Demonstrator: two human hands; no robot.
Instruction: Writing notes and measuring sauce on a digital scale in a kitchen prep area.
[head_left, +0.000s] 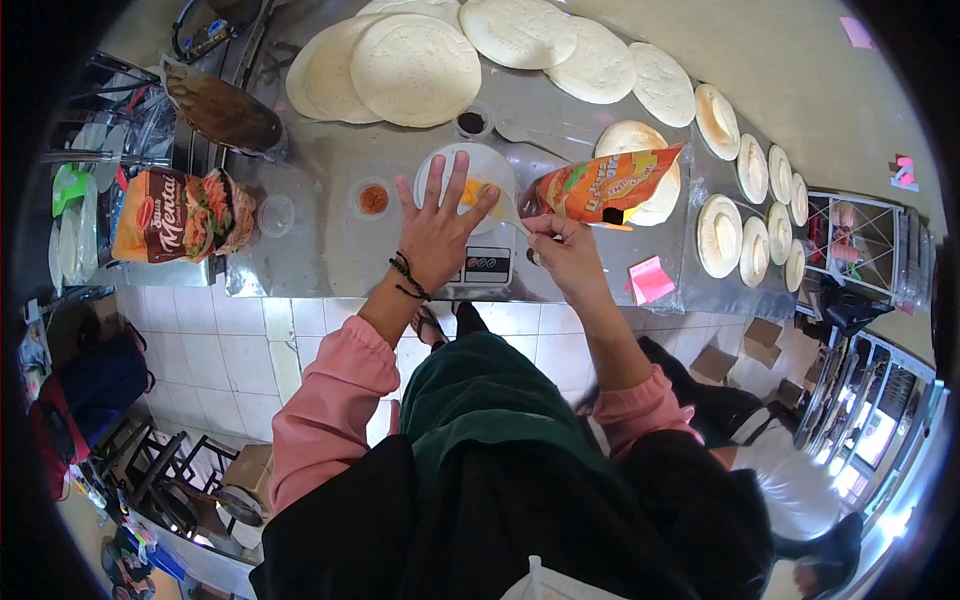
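Note:
My left hand (439, 225) is spread, fingers apart and holding nothing, over a kitchen scale (487, 268) with a round white top. Beneath its fingers shows a yellow-orange sauce (474, 192); the hand partly hides it, and I cannot tell whether I touch its container. Between the fingertips of my right hand (566, 255) is the handle of a pale spoon (517, 219), which reaches toward the sauce. Just beyond that hand lies an orange sauce pouch (600, 187). A small cup of red-orange paste (373, 199) stands left of the scale, and a cup of dark contents (472, 122) behind it.
Large flat dough rounds (416, 71) line the back of the steel table (322, 262). Several smaller bread rounds (720, 236) sit at the right. A brown sauce bag (221, 109) and a printed pouch (176, 217) stand left. Another person (784, 472) is at the lower right.

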